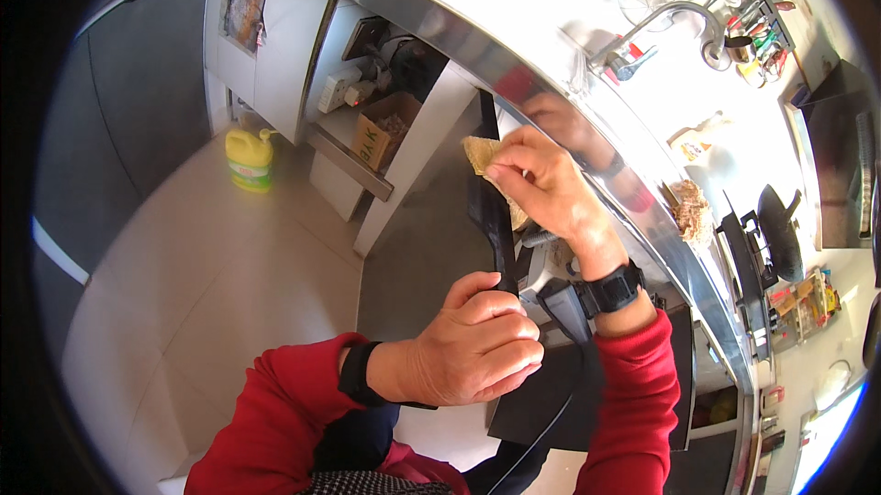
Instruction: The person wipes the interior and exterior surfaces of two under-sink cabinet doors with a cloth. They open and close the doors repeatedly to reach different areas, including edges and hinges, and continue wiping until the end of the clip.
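Observation:
My left hand is closed around the lower end of a long black object, which widens above the fist. Whether this is a separate tool or part of the cabinet door edge, I cannot tell. My right hand pinches a tan cloth between thumb and fingers. The cloth lies against the upper part of the black object and covers some of it. Behind them stands a grey cabinet panel. Each wrist wears a black band, and the right one carries a small device with a cable.
The steel counter edge curves past my right hand. On the counter are a faucet, a crumpled brown item and a wok. A yellow jug stands on the floor; a cardboard box sits inside a cabinet.

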A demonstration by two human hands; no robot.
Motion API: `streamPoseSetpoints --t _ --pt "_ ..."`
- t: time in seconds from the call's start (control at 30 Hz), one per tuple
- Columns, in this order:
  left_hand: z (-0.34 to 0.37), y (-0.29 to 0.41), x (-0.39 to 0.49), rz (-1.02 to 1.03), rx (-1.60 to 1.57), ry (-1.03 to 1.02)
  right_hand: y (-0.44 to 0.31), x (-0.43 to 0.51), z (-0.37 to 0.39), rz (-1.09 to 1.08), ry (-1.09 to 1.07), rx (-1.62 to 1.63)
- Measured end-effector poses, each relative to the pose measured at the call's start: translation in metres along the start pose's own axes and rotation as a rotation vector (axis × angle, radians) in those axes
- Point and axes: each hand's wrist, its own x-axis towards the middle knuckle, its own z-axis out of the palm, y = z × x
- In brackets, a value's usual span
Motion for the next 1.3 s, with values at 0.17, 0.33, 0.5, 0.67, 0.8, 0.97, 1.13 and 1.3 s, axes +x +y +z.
streamPoseSetpoints --t 0.17,0.33,0.5,0.67,0.8,0.97,1.13,1.3 --pt "-0.005 -0.001 0.001 -0.003 -0.006 -0.012 0.003 0.021 0.011 0.195 0.006 0.142" --pt "-0.007 -0.001 0.001 0.003 -0.037 -0.003 -0.028 0.006 0.004 0.057 -0.114 0.000" --pt "-0.005 0.000 0.000 -0.019 -0.047 -0.007 -0.022 0.008 0.010 0.150 0.058 -0.044" --pt "-0.010 -0.002 -0.001 0.000 -0.030 0.004 -0.016 0.002 0.016 0.140 0.095 -0.117" --pt "-0.009 -0.002 -0.001 -0.003 -0.035 0.015 -0.035 -0.023 0.009 -0.002 0.006 -0.123" --pt "-0.003 0.000 -0.001 -0.006 -0.004 0.031 -0.021 -0.001 0.006 -0.059 -0.026 -0.314" --pt "-0.005 0.001 0.001 0.007 0.022 0.006 -0.024 -0.001 0.012 -0.076 0.064 -0.266" --pt "-0.005 -0.001 -0.001 0.010 -0.001 -0.002 -0.058 -0.044 0.007 -0.080 0.011 -0.125"
